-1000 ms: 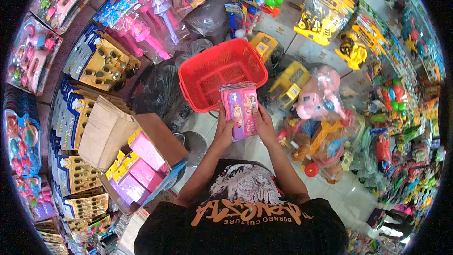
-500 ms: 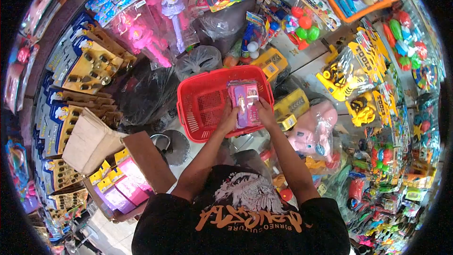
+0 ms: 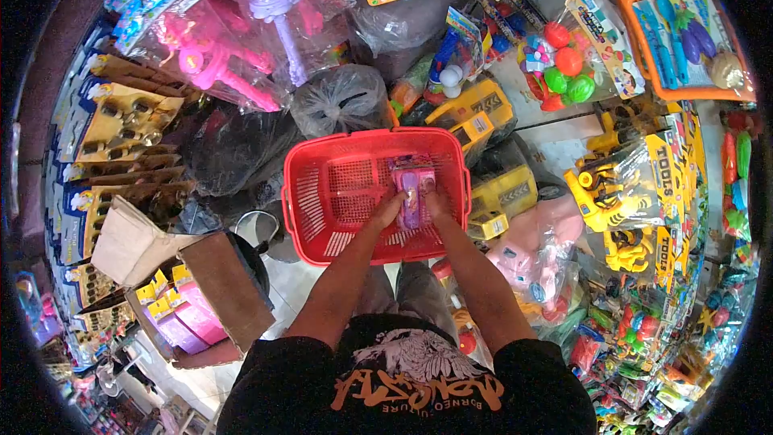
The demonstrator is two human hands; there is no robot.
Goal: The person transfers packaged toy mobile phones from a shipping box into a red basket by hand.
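My left hand and my right hand grip a small stack of flat pink-and-purple packages from both sides. Both sets of fingers are closed against its edges. The stack is inside the right half of a red plastic basket with slotted walls and a grid bottom. What is printed on the packages is too small to read, and whether their underside touches the basket's bottom cannot be seen.
An open cardboard box with pink and yellow packs stands at the lower left. Carded kitchen sets line the left side. Bagged pink toys lie above. Yellow toy trucks and bagged tool sets are at the right.
The packages and both hands are lower, now within the basket's walls rather than above its near rim. The view has shifted, so the surrounding toys appear displaced.
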